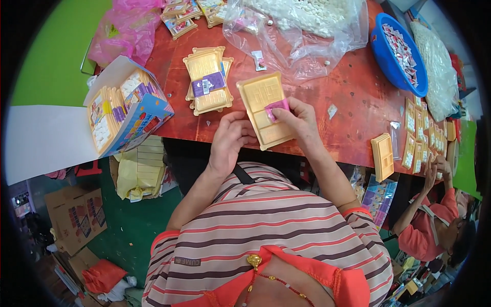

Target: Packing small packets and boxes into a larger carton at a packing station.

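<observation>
My right hand [303, 122] grips a shallow pale-yellow plastic tray [267, 92] with molded compartments, tilted above the table's near edge. Its thumb presses a small pink piece [276, 108], perhaps a packet or label, onto the tray's face. To the left, my left hand [228, 140] is loosely curled with its fingers apart, close to the tray's lower left edge; it holds nothing that I can see. Beyond it lies a stack of similar yellow trays [208, 66], the top one wrapped in a purple band [208, 85]. A small white packet [259, 60] rests behind the held tray.
An opened carton [138, 125] of filled trays leans at the left edge of the red table [327, 135]. Clear plastic with white pieces [317, 15] covers the back. On the right are a blue basin [377, 51] of packets, stacked trays [382, 153] and a co-worker's hands [437, 166].
</observation>
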Motion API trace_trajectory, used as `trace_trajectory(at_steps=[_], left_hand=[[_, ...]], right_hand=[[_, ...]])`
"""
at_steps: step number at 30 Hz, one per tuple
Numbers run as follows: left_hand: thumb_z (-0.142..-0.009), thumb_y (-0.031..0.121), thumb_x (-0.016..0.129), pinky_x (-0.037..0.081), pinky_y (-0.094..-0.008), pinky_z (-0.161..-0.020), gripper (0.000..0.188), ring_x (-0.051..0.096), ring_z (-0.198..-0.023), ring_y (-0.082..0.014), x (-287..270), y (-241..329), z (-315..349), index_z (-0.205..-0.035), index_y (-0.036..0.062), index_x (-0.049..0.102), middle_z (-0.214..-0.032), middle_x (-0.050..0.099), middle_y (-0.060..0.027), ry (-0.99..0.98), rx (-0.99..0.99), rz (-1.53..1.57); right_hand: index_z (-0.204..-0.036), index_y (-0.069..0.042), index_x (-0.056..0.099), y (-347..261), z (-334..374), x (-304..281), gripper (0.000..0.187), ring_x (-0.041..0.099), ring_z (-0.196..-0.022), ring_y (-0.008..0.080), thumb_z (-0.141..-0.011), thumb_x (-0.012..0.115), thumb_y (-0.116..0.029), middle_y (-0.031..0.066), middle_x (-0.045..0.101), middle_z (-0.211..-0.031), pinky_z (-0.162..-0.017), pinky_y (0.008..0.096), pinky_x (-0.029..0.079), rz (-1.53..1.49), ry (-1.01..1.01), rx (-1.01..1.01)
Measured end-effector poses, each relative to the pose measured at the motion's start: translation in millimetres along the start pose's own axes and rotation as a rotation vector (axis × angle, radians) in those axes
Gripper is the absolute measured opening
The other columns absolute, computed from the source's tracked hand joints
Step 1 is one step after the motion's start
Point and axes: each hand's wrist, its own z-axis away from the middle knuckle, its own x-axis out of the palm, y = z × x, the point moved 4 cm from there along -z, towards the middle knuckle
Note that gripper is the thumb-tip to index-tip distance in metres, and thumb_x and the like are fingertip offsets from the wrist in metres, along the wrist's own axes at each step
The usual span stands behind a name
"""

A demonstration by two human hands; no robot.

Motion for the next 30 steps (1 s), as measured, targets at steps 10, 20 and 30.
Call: trace_trajectory(at_steps=[10,20,30], left_hand=[[-0.083,0.007,0.061,0.048,-0.0347,-0.059,0.036,0.061,-0.069,-0.0241,10,8,2,-0.114,0.0003,0.044,-0.081,0.057,-0.0136,0.184,0.572,-1.264],[-0.075,-0.004,0.064,0.043,-0.0365,-0.058,0.017,0.053,-0.063,-0.0289,48,22,6,-0.091,0.0005,0.06,-0.073,0.055,-0.0114,-0.01,1.093,-1.702],[-0.073,0.005,0.061,0.036,-0.0332,-0.052,0.014,0.05,-0.057,-0.0193,56,8,-9,-0.085,0.0006,0.06,-0.066,0.045,-0.0048,-0.203,1.237,-1.939]], right_hand=[[-0.092,-0.001,0.066,11,2,10,0.016,0.057,-0.072,0.0045,-0.085,0.066,-0.015,0.0002,0.065,-0.081,-0.065,0.0209,0.046,-0.104,0.065,-0.024],[-0.088,0.0,0.064,18,8,17,0.012,0.051,-0.07,0.0026,-0.087,0.065,-0.012,-0.0015,0.061,-0.077,-0.061,0.0202,0.043,-0.138,0.124,-0.066],[-0.093,0.001,0.066,31,10,10,0.012,0.053,-0.074,0.0028,-0.087,0.063,-0.01,-0.001,0.063,-0.082,-0.065,0.0199,0.044,-0.271,0.121,-0.041]])
